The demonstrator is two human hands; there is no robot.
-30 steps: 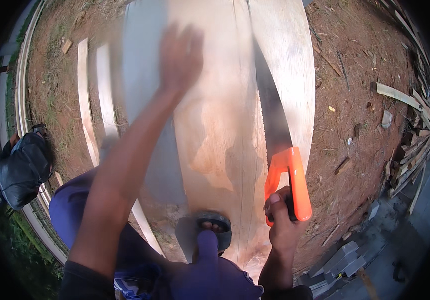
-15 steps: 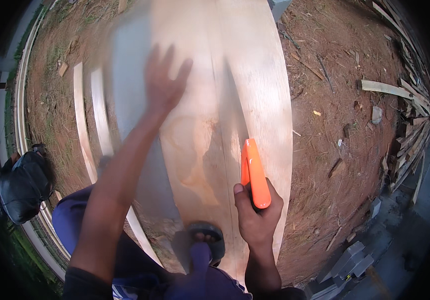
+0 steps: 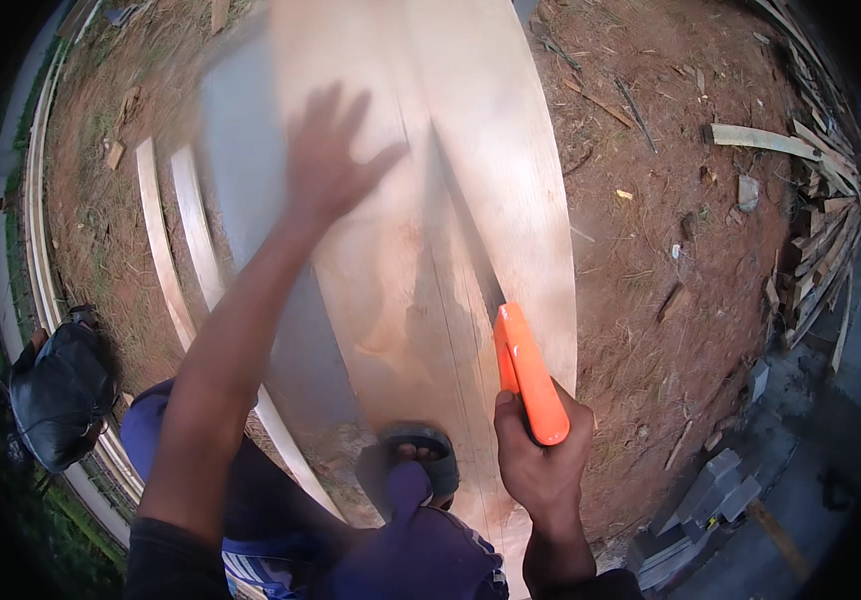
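Note:
A hand saw (image 3: 530, 375) with a bright orange handle is gripped in my right hand (image 3: 542, 455), fingers wrapped round the handle. Its thin dark blade points forward and lies along a lengthwise line in a pale plywood sheet (image 3: 370, 85). Left of the blade, my left hand (image 3: 335, 165) rests over the sheet with fingers spread, slightly blurred, holding nothing. My foot in a dark sandal (image 3: 428, 460) stands on the sheet's near part. How deep the blade sits in the wood cannot be made out.
Two pale wood strips (image 3: 163, 245) lie on the reddish ground at left, beside a dark rounded thing (image 3: 65, 395) I cannot identify. A heap of scrap wood (image 3: 830, 250) is at far right, with grey blocks (image 3: 712, 500) nearer me. Small debris dots the ground.
The saw and my right hand have drawn back toward me and a little right. My left hand stays over the sheet, thumb stretched farther out. The whole view has shifted slightly.

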